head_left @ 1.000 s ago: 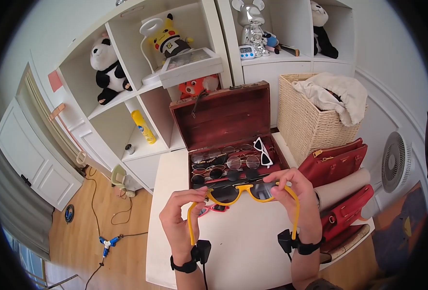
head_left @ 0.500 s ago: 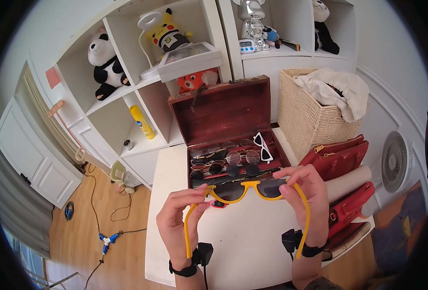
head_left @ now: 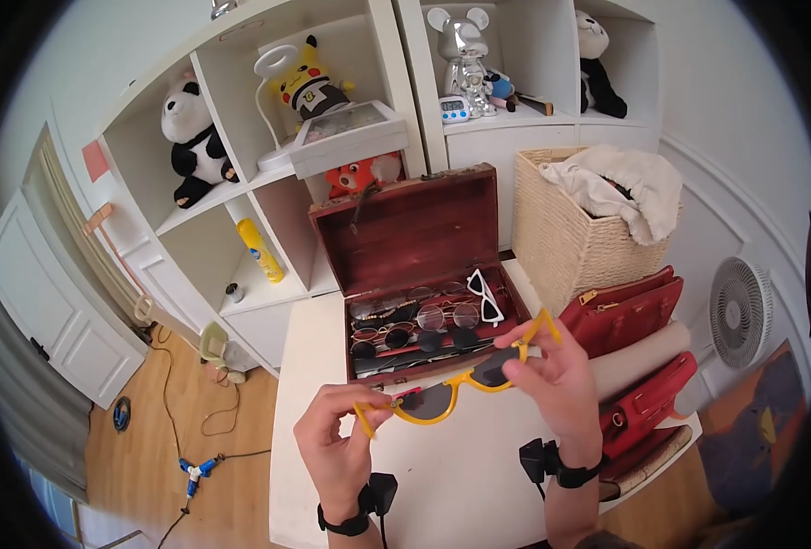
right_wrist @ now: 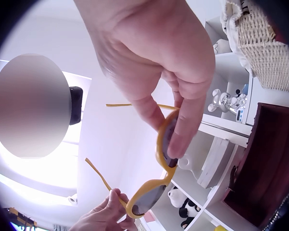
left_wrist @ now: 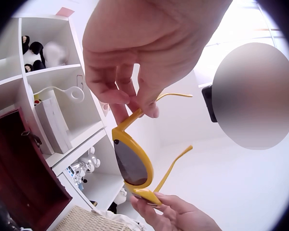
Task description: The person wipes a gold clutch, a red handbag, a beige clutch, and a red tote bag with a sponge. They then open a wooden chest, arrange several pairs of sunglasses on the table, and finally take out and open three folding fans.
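A white desk (head_left: pixel 460 485) is spreading out beneath our wrists. Nearest us, our left hand (head_left: pixel 337 439) is pinching a temple close to its hinge, and our right hand (head_left: pixel 556 380) is gripping the opposite end of the frame, with a fingertip lying over part of the lens in the right wrist view. Each grip is narrow, and both are holding the same yellow-framed sunglasses (head_left: pixel 461 379) in the air above the desk, tilted so that the end at our right hand is sitting higher.

We are judging them to be light and fairly stiff, probably plastic, with a smooth finish that may be slipping a little under dry fingers. The hinges are looking like the fragile points, and the lenses are likely picking up smudges, so we are favouring a hold on the thick rim or the temple roots, using little force and no twisting.

Just beyond, a dark red case (head_left: pixel 415 233) is standing with its lid raised; inside, white-framed sunglasses (head_left: pixel 484 295) are lying beside round wire-rimmed glasses (head_left: pixel 448 317). To the right, red handbags (head_left: pixel 625 306) are leaning near a woven basket (head_left: pixel 575 242) with cream cloth (head_left: pixel 639 201) spilling over its rim. Farther back, white cubby shelves (head_left: pixel 405 82) are holding a panda plush (head_left: pixel 200 151).
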Available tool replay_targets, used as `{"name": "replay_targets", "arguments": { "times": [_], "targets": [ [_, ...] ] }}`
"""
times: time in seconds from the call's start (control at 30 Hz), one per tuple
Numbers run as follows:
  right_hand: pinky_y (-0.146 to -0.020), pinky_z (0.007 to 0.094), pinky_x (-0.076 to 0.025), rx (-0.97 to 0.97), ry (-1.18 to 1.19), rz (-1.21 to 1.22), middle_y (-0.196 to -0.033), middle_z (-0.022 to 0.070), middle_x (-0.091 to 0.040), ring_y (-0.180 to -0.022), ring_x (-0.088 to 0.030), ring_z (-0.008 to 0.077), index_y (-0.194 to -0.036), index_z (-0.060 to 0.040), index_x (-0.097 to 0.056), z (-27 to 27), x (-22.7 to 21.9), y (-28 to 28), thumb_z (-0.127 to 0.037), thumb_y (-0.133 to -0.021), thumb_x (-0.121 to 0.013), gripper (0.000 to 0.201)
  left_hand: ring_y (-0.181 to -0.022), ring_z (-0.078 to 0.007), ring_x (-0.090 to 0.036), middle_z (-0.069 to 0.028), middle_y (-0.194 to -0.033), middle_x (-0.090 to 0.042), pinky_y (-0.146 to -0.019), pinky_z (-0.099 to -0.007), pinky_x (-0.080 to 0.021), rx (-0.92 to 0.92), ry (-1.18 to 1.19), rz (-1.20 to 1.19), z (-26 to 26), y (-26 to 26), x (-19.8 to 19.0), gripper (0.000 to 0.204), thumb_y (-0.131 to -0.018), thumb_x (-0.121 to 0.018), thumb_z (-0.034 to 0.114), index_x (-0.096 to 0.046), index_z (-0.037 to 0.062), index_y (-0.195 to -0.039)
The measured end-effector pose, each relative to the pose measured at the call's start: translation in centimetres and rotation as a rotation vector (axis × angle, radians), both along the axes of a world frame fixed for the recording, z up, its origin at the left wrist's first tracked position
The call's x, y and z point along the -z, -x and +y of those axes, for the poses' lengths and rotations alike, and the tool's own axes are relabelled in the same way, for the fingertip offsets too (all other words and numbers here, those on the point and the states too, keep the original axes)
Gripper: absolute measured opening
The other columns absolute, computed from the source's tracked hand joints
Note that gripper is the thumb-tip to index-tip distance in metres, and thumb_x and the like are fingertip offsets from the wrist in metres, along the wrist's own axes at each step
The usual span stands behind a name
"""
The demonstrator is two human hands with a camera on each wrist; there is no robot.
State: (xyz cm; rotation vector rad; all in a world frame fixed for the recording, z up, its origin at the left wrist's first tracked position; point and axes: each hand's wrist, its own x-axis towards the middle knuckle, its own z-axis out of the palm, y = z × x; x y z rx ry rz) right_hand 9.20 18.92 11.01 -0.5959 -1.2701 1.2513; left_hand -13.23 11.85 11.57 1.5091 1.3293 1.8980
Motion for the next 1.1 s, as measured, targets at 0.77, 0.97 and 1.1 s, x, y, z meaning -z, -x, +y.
{"name": "replay_targets", "arguments": {
  "times": [0.77,0.97,1.1],
  "targets": [
    [-0.073,0.036,-0.063,-0.091,0.023,0.082,-0.111,0.0136,-0.061,-0.103,-0.062,0.0184,-0.132,0.0029,-0.045,0.5,0.1,-0.5,-0.002,-0.095,-0.057,0.039,-0.084,-0.0266,-0.073,-0.0102,-0.083,-0.067,-0.07,-0.0319,-0.06,0.04,-0.144,0.358,-0.2,0.2,-0.7,0.017,-0.071,-0.077,-0.011,-0.066,-0.0006,-0.08],
    [-0.073,0.0371,-0.062,-0.095,-0.041,0.071,-0.116,0.0178,-0.062,-0.101,-0.066,0.0228,-0.132,0.0032,-0.045,0.5,0.0,-0.8,-0.008,-0.099,-0.05,0.035,-0.084,-0.0273,-0.073,-0.0109,-0.084,-0.067,-0.071,-0.0321,-0.061,0.058,-0.133,0.355,-0.2,0.0,-0.8,0.017,-0.071,-0.075,-0.013,-0.066,-0.0011,-0.079],
    [-0.067,0.0382,-0.062,-0.063,-0.015,0.174,-0.105,0.0189,-0.068,-0.091,-0.071,0.0269,-0.125,0.0032,-0.045,0.6,0.3,-0.7,-0.034,-0.104,-0.043,0.042,-0.084,-0.0274,-0.073,-0.0111,-0.084,-0.067,-0.071,-0.032,-0.061,0.078,-0.143,0.34,-0.3,-0.2,-0.8,0.017,-0.071,-0.075,-0.014,-0.067,-0.0012,-0.08]
  ]
}}
